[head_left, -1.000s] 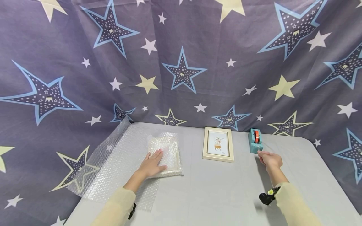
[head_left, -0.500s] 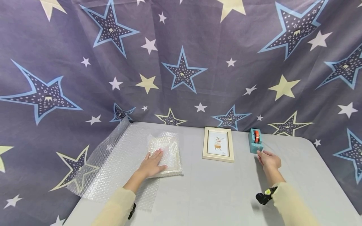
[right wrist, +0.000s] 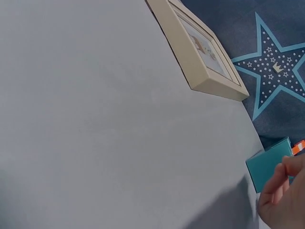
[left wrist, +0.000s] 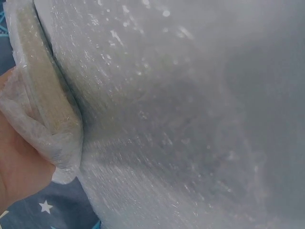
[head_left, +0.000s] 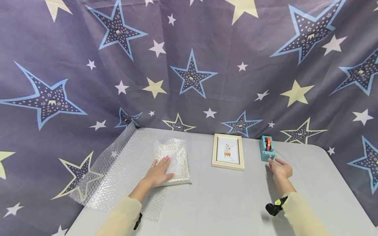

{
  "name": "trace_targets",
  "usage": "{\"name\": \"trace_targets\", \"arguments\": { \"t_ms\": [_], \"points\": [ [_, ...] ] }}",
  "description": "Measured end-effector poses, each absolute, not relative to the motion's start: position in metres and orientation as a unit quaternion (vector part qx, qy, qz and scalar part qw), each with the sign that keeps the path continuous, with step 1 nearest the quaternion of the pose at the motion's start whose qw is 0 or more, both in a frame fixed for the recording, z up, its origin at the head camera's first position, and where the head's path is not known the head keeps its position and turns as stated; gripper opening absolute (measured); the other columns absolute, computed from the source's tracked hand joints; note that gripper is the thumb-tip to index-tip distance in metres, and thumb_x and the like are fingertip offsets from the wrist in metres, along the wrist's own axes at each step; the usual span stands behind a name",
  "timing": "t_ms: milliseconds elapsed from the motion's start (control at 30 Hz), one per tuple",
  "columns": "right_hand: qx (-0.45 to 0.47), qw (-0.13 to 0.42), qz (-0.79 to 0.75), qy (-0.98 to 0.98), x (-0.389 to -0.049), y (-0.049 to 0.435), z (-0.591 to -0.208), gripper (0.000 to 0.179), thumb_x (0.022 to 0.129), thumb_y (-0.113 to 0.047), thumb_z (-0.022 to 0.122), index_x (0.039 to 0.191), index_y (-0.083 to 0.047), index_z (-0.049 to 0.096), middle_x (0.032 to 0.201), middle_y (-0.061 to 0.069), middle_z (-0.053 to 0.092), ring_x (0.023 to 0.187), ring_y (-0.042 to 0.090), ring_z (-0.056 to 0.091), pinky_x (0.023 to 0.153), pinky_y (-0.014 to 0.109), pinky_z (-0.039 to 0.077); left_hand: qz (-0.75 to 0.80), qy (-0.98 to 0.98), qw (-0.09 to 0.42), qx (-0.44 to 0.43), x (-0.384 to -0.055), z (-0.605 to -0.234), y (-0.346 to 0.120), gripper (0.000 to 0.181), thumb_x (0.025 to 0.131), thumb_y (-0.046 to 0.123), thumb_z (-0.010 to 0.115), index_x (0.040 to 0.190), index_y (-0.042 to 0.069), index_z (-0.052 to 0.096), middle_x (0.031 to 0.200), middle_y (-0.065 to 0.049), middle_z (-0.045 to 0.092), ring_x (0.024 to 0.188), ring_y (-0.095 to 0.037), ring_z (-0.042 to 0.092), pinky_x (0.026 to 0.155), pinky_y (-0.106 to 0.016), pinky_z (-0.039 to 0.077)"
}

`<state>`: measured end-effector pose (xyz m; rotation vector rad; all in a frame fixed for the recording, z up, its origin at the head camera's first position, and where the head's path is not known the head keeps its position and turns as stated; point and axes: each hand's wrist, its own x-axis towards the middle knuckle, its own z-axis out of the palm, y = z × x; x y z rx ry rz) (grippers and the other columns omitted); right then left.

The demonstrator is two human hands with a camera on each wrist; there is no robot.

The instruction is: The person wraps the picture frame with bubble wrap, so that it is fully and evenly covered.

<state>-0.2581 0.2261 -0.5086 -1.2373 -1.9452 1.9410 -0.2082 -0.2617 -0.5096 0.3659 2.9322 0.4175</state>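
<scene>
My left hand (head_left: 158, 172) lies with its fingers spread on a flat package wrapped in bubble wrap (head_left: 180, 160), pressing it on the table. In the left wrist view, a pale frame-like edge (left wrist: 47, 81) shows through the wrap, with part of the left hand (left wrist: 19, 167) beside it. My right hand (head_left: 280, 168) is at the front end of a teal tape dispenser (head_left: 263, 152), thumb and index finger pinched together. The right wrist view has the pinching fingers (right wrist: 279, 183) close to the dispenser (right wrist: 269, 164); the clear tape between them is too fine to make out.
A loose bubble wrap sheet (head_left: 118, 183) spreads from under the package to the table's left edge. A cream picture frame (head_left: 215, 150) with a plant print lies between package and dispenser. Behind the grey table (head_left: 224, 203) hangs a star-patterned cloth (head_left: 206, 32).
My right hand has shifted slightly left and toward me, its fingertips still at the dispenser's front. The left hand and the package have stayed put.
</scene>
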Motion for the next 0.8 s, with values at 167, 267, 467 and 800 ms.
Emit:
{"name": "trace_targets", "arguments": {
  "t_ms": [167,267,467,800],
  "points": [
    [-0.400,0.090,0.621,-0.668,-0.255,0.220,-0.505,0.054,0.087,-0.010,0.067,0.138,-0.003,0.050,0.086,-0.002,0.064,0.043,-0.007,0.049,0.055,0.012,0.053,0.141,0.979,0.077,0.123,-0.208,-0.508,-0.262,0.077,0.093,0.045,0.052,0.149,-0.001,0.028,0.159,-0.016,0.024,0.149,-0.032,0.021,0.123,-0.056,0.007],
    [-0.386,0.118,0.590,-0.699,-0.251,0.216,-0.506,0.051,0.087,-0.013,0.066,0.136,-0.005,0.054,0.051,-0.021,0.054,0.038,-0.009,0.045,0.045,0.008,0.042,0.139,0.980,0.079,0.123,-0.208,-0.509,-0.261,0.076,0.094,0.045,0.052,0.149,-0.001,0.028,0.160,-0.016,0.024,0.150,-0.032,0.021,0.123,-0.056,0.007],
    [-0.373,0.158,0.568,-0.717,-0.251,0.214,-0.510,0.045,0.086,-0.011,0.066,0.131,-0.007,0.059,0.044,-0.026,0.040,0.039,-0.011,0.043,0.044,0.007,0.037,0.136,0.980,0.081,0.124,-0.209,-0.509,-0.261,0.076,0.094,0.045,0.051,0.150,-0.001,0.027,0.160,-0.016,0.023,0.150,-0.032,0.021,0.123,-0.056,0.007],
    [-0.352,0.191,0.500,-0.768,-0.251,0.212,-0.513,0.037,0.085,-0.011,0.067,0.122,-0.010,0.066,0.090,0.013,0.069,0.057,-0.007,0.039,0.046,0.007,0.032,0.133,0.980,0.083,0.122,-0.208,-0.509,-0.263,0.076,0.094,0.045,0.051,0.150,-0.001,0.027,0.160,-0.016,0.023,0.150,-0.032,0.021,0.124,-0.055,0.006]
  ]
}}
